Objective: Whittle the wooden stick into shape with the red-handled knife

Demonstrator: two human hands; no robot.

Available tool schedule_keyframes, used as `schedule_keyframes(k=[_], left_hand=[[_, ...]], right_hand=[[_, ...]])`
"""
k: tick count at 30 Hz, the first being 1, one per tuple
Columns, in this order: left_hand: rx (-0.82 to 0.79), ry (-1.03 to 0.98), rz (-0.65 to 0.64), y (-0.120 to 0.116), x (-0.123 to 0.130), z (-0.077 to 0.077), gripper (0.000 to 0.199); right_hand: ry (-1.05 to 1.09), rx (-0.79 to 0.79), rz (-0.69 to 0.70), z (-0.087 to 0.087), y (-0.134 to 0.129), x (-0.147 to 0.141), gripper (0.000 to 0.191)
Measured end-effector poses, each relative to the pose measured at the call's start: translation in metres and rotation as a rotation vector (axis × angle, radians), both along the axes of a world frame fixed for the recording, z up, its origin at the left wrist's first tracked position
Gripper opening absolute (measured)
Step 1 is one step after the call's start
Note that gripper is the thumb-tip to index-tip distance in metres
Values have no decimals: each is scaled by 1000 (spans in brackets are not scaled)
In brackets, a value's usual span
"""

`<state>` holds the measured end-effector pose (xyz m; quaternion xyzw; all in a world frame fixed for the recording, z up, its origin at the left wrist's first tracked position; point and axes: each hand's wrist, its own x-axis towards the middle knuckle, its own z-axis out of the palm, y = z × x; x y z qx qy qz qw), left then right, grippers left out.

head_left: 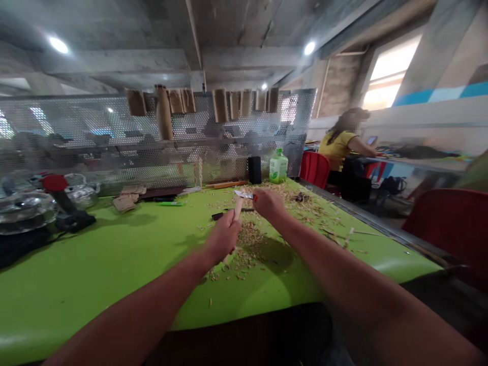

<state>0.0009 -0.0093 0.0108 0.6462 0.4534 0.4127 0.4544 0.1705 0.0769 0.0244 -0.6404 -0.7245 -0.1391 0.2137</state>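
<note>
My left hand (224, 236) is closed around a pale strip of wood (238, 207), whose upper end sticks out above the fist. In my right hand (270, 202) is a knife (244, 194) with a red part at the handle; its blade points left and lies across the top of the wood. Curled wood shavings (251, 234) are heaped on the green tabletop (145, 264) below and around both hands. Just behind my left hand lies a dark-handled tool (218, 216), partly hidden by the wood.
A bottle of green liquid (278, 166) and a black box (254, 170) stand at the back, before a perforated metal screen (114, 147). Left are a red-and-black power tool (61, 198), metal kettles (26, 208) and a green cutter (171, 204). A person in yellow (339, 147) sits right.
</note>
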Motion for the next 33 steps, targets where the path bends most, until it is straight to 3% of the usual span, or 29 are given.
schedule_keyframes(k=[4, 8, 11, 15, 20, 25, 33], left_hand=[[10, 45, 6, -6, 1, 0, 8], [73, 15, -107, -19, 1, 1, 15], [-1, -119, -167, -16, 0, 3, 20], [-66, -289, -128, 2, -4, 2, 31], [-100, -347, -73, 14, -10, -3, 30], [-57, -293, -83, 14, -7, -6, 21], [-43, -245, -88, 10, -4, -9, 23]], right_hand=[[68, -33, -34, -1, 16, 16, 34], [355, -225, -385, 1, 33, 71, 35], [406, -171, -439, 2, 38, 92, 41], [398, -62, -251, -2, 34, 57, 39], [303, -12, -50, -7, 14, 7, 34], [129, -38, 35, -5, -3, -4, 29], [67, -42, 10, -2, -5, -5, 30]])
